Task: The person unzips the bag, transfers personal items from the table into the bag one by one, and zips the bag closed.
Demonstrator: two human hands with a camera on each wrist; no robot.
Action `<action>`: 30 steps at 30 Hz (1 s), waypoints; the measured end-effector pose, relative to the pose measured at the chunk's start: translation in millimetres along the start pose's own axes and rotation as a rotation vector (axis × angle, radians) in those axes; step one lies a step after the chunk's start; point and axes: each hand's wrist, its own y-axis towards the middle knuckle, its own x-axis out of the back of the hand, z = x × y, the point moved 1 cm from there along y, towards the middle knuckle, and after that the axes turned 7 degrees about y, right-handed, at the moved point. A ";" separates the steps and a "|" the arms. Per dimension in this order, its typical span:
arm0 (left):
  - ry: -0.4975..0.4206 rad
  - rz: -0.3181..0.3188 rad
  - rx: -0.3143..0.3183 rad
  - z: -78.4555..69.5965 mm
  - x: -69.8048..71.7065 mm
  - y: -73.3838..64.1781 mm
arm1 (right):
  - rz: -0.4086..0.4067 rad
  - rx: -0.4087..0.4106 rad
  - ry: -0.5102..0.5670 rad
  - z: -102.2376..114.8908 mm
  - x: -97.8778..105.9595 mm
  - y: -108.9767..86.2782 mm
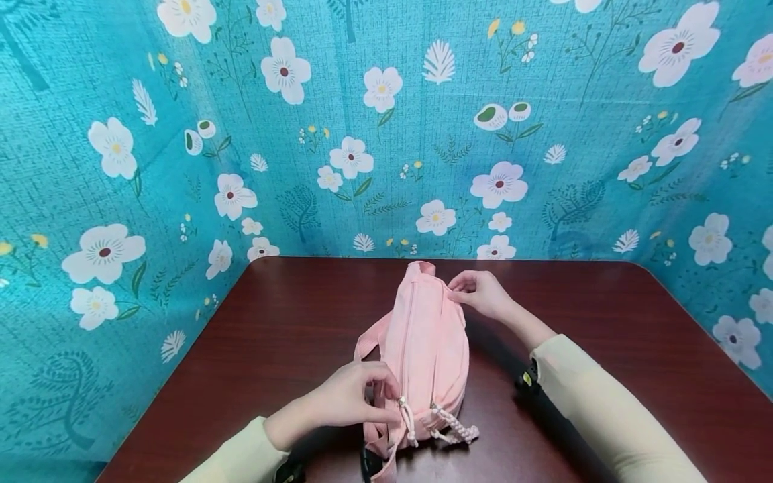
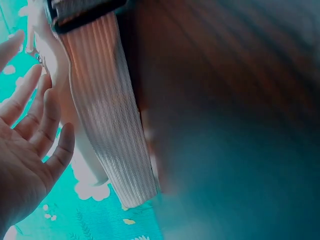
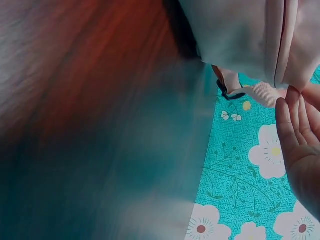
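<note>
A small pink backpack lies on the table, its top loop pointing away from me. At its lower left side is my left hand, thumb and fingers apart, near a zipper pull with a pale cord. The left wrist view shows loosely bent, spread fingers beside a webbing strap with a dark buckle. Up at the right edge, my right hand pinches the fabric near the top. In the right wrist view, its fingertips meet the bag beside a seam.
The dark red-brown table reaches back to a turquoise flowered cloth, which also hangs on both sides. A braided cord hangs from a second zipper at the bag's near end. A shoulder strap loops out leftward.
</note>
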 end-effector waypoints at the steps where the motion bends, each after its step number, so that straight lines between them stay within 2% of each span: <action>1: 0.032 -0.009 0.000 -1.2 0.0 -1.0 | -0.012 -0.010 -0.003 -0.6 1.3 -2.3; 6: 0.227 -0.056 -0.022 -6.9 -2.9 -2.8 | -0.059 -0.043 -0.017 -1.2 8.4 -12.6; 10: 0.276 -0.065 -0.026 -8.2 -5.7 -0.4 | -0.074 -0.036 -0.012 -0.8 13.9 -19.4; 12: 0.249 -0.058 -0.035 -7.0 -6.0 0.9 | -0.082 -0.042 -0.005 -1.7 16.0 -22.6; 19: 0.015 -0.017 -0.085 7.1 -3.7 2.7 | -0.088 -0.080 0.000 -6.2 23.7 -35.4; 24: -0.008 -0.019 -0.085 10.4 -2.0 1.1 | -0.044 -0.041 0.028 -7.8 30.1 -35.0; 30: -0.072 -0.021 -0.066 11.4 -4.1 -0.4 | 0.020 0.032 0.044 -3.1 34.0 -22.3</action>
